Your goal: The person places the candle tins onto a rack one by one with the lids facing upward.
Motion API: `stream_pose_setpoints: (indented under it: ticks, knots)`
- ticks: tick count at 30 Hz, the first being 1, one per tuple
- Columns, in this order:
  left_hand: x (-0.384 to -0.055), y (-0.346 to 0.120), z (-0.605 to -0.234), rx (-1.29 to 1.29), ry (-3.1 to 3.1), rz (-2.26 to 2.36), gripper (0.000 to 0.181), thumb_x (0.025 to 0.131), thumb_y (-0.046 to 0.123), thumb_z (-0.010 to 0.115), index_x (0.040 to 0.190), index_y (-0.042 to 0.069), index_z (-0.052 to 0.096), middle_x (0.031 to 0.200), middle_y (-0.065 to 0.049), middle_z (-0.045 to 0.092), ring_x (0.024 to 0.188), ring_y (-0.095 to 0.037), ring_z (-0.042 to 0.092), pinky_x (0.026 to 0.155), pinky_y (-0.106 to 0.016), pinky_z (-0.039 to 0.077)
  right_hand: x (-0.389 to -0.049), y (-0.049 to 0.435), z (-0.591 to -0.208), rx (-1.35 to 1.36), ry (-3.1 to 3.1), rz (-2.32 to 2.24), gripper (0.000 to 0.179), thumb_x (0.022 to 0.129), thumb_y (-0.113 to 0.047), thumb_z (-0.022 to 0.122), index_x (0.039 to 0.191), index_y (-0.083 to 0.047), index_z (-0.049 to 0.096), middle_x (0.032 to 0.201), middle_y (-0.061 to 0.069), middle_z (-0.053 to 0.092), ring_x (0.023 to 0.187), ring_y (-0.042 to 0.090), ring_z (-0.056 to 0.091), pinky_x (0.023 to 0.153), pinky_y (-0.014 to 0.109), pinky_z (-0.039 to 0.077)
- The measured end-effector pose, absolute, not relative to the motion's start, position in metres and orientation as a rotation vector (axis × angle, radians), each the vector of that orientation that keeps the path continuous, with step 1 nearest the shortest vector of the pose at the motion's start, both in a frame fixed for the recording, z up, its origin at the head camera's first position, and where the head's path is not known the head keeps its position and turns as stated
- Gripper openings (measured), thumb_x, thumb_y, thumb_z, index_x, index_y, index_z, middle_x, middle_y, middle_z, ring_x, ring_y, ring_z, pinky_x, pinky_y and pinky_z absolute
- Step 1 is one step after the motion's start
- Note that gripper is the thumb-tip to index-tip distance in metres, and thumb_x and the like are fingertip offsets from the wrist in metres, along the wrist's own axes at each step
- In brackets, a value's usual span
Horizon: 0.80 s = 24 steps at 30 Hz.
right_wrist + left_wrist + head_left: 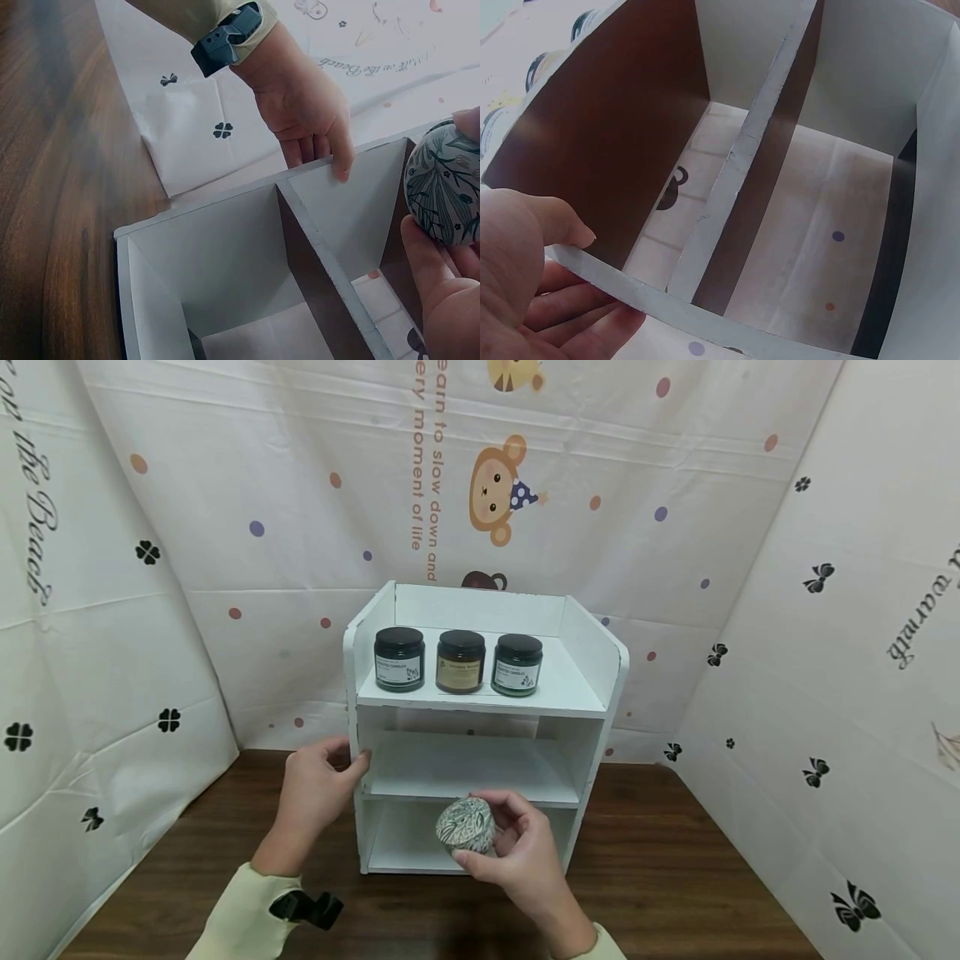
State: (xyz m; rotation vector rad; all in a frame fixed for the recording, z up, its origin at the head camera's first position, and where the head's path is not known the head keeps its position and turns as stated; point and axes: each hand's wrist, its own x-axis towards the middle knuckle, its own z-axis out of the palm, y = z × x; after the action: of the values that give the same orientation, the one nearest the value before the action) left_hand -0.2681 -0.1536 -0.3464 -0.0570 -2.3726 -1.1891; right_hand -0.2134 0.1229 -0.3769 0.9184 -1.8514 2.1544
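Observation:
My left hand (318, 785) grips the left side panel of a small white shelf (480, 706). In the left wrist view the thumb (574, 229) lies on the inner side of the panel edge and the fingers lie outside it. My right hand (521, 852) pinches a round candle tin (465, 825) with a green leaf pattern on white, thumb at its lower edge. Seen from the head, the tin overlaps the front of the bottom compartment. The right wrist view shows the patterned tin (442, 184) close up at the right edge, partly cut off.
Three dark-lidded candle jars stand in a row on the top board: a left jar (399, 660), an amber middle jar (460, 662) and a right jar (517, 666). The shelf stands on a brown wooden table (660, 860). Printed cloth (300, 527) hangs behind and at both sides.

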Motion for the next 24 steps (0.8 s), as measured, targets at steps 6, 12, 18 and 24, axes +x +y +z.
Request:
stream_pose_setpoints:
  ticks: [6, 12, 18, 24]
  knots:
    - [-0.2685, -0.1537, -0.3461, -0.057, -2.376, -1.191, 0.027, 0.095, 0.025, 0.069, 0.112, 0.005, 0.077, 0.1, -0.016, 0.078, 0.09, -0.027, 0.073, 0.078, -0.045, 0.062, -0.2132, 0.1222, -0.3752, 0.854, -1.865, 2.203, 0.066, 0.069, 0.008, 0.084, 0.125, 0.015, 0.05, 0.122, 0.015, 0.061, 0.108, 0.015, 0.065, 0.091, 0.024, 0.057]
    - [-0.2682, -0.1533, -0.3459, -0.05, -2.381, -1.196, 0.028, 0.095, 0.025, 0.07, 0.113, 0.005, 0.076, 0.101, -0.016, 0.078, 0.091, -0.027, 0.073, 0.079, -0.046, 0.062, -0.2123, 0.1223, -0.3729, 0.786, -1.903, 2.162, 0.066, 0.067, 0.008, 0.086, 0.125, 0.011, 0.054, 0.123, 0.019, 0.062, 0.109, 0.015, 0.065, 0.094, 0.024, 0.056]
    - [-0.2672, -0.1529, -0.3451, -0.065, -2.366, -1.181, 0.027, 0.094, 0.024, 0.071, 0.111, 0.004, 0.077, 0.098, -0.016, 0.078, 0.089, -0.026, 0.074, 0.076, -0.044, 0.061, -0.2126, 0.1236, -0.3713, 0.783, -1.926, 2.135, 0.065, 0.069, 0.006, 0.087, 0.127, 0.01, 0.058, 0.127, 0.027, 0.061, 0.11, 0.017, 0.066, 0.094, 0.024, 0.056]
    - [-0.2659, -0.153, -0.3439, -0.067, -2.366, -1.182, 0.027, 0.093, 0.023, 0.071, 0.111, 0.004, 0.077, 0.099, -0.016, 0.078, 0.09, -0.026, 0.074, 0.076, -0.044, 0.061, -0.2121, 0.1245, -0.3702, 0.806, -1.914, 2.178, 0.067, 0.071, 0.006, 0.087, 0.129, 0.013, 0.054, 0.13, 0.027, 0.06, 0.113, 0.018, 0.066, 0.093, 0.027, 0.057]
